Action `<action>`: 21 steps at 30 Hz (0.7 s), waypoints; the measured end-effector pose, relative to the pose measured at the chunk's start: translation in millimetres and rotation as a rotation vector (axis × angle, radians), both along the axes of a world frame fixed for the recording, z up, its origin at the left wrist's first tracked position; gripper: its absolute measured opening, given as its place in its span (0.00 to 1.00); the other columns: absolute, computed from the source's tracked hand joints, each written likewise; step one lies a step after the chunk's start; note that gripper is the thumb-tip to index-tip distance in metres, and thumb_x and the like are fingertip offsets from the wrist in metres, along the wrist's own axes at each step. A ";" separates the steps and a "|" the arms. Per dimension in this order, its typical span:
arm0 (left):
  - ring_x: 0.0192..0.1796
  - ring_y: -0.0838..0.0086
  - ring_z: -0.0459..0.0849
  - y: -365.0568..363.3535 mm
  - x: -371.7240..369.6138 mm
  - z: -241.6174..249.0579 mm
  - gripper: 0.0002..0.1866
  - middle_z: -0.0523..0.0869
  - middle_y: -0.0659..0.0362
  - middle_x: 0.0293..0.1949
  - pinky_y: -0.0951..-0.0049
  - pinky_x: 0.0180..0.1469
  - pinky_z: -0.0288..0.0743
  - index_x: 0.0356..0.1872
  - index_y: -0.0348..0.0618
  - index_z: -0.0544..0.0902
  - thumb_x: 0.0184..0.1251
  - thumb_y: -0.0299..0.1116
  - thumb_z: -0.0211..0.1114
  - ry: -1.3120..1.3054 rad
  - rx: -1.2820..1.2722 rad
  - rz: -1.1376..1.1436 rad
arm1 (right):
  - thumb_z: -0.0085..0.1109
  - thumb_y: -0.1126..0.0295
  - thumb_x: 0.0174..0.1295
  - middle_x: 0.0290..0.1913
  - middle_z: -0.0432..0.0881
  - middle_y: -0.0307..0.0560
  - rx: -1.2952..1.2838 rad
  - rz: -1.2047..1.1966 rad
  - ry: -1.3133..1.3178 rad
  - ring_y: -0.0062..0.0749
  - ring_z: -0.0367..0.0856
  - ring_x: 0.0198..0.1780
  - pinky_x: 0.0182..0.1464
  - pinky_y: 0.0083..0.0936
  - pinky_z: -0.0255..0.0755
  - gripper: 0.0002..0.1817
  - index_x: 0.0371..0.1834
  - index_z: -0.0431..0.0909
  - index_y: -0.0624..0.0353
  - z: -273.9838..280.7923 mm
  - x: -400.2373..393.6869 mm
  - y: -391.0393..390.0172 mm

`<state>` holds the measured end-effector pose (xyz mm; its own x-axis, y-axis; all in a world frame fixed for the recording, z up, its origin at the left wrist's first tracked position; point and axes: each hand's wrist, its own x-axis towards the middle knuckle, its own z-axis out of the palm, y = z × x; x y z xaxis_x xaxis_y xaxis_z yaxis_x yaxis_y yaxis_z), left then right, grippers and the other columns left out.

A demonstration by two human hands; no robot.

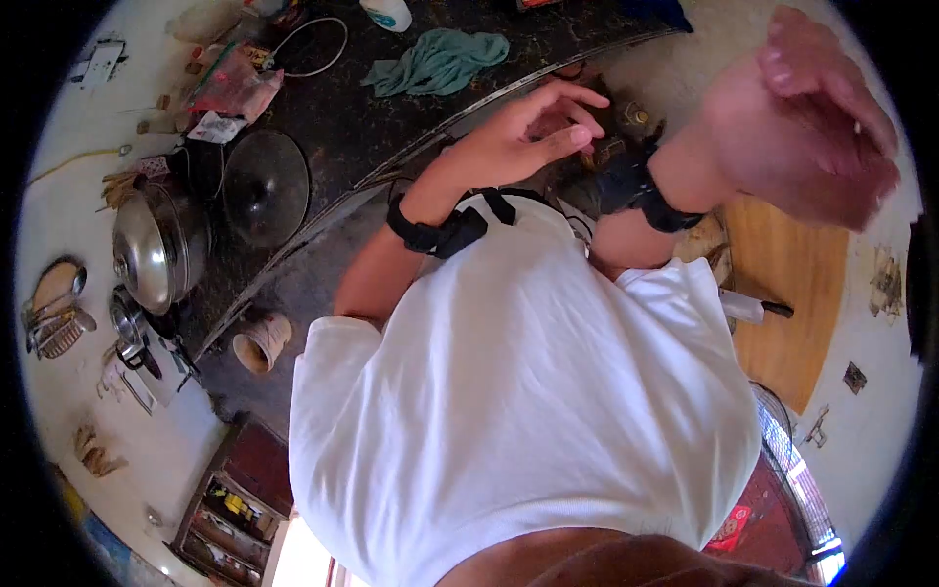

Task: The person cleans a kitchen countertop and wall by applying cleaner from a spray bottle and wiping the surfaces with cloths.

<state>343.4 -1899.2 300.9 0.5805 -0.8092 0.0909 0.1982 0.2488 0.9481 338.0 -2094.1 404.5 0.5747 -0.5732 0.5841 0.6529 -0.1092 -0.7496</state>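
Observation:
My left hand [548,127] is held out in front of my chest, its fingers loosely bent and apart, with nothing in it. It is nearest to the front edge of the dark counter [342,117]. My right hand [802,127] is raised close to the camera at the upper right and is partly blurred. Its fingers curl back toward the palm; what they hold, if anything, is hidden. Each wrist wears a black strap. A crumpled green cloth [437,63] lies on the counter beyond my left hand.
On the counter are a round dark lid [266,188], a metal ring [309,46], plastic bags [235,88] and a large lidded pot [156,249]. A paper cup [262,344] stands lower left. Utensils [59,308] hang on the wall. A knife [755,307] lies by a wooden board [792,293] at right.

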 end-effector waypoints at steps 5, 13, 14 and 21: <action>0.56 0.75 0.76 7.9 -44.6 10.4 0.37 0.77 0.59 0.55 0.71 0.58 0.70 0.62 0.43 0.70 0.54 0.45 0.77 0.019 0.032 -0.026 | 0.54 0.70 0.64 0.21 0.72 0.46 -0.205 -0.253 0.079 0.35 0.70 0.23 0.29 0.29 0.65 0.10 0.26 0.73 0.61 -6.2 -0.9 23.3; 0.36 0.80 0.80 17.3 -42.0 32.7 0.30 0.84 0.61 0.32 0.75 0.42 0.76 0.44 0.36 0.80 0.46 0.47 0.81 -0.253 0.453 0.400 | 0.59 0.75 0.57 0.19 0.71 0.45 -0.873 -0.438 -0.333 0.42 0.70 0.22 0.27 0.35 0.62 0.10 0.19 0.72 0.59 -3.5 63.5 79.4; 0.33 0.82 0.79 22.3 -38.9 32.0 0.28 0.84 0.62 0.29 0.76 0.40 0.76 0.40 0.36 0.81 0.47 0.47 0.81 -0.287 0.467 0.457 | 0.59 0.75 0.57 0.19 0.71 0.45 -0.871 -0.440 -0.352 0.42 0.70 0.22 0.27 0.35 0.62 0.10 0.19 0.72 0.59 -3.3 70.9 82.6; 0.31 0.82 0.78 57.6 -31.5 25.9 0.20 0.83 0.64 0.27 0.76 0.35 0.75 0.33 0.35 0.81 0.56 0.43 0.76 0.111 0.317 0.270 | 0.63 0.72 0.49 0.17 0.68 0.42 -1.175 -0.464 -0.581 0.39 0.67 0.21 0.34 0.34 0.61 0.12 0.14 0.70 0.55 18.7 86.8 114.4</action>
